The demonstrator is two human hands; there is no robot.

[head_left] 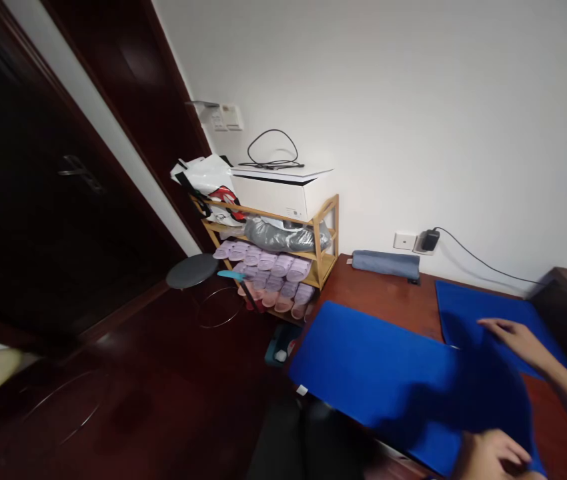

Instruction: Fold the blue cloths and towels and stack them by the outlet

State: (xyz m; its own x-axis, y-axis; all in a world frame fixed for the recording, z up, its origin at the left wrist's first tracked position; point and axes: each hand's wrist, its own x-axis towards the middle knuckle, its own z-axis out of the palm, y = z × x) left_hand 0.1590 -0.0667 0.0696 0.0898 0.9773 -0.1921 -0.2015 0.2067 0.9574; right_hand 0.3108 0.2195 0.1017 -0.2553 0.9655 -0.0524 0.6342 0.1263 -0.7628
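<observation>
1. On the table (388, 297), seen from the head view, the near blue cloth (363, 360) is spread nearly flat, with another far cloth (468, 303) just behind it.
2. Right hand (516, 341) is over the far cloth, fingers loosely stretched, nothing visible in it. Can't tell if the tips touch the fabric.
3. Left hand (493, 457) is at the near cloth's right end, fingers curled. It's blurry, so can't tell if they're clamped on the edge or just resting.
4. Handling-wise, I'd guess thin, light and floppy, nothing fragile. Probably slides easily on the wood and creases if pushed.
5. Best hold imo: pinch two corners, e.g. the one by the white tag (302, 390), and keep the edge taut.
</observation>
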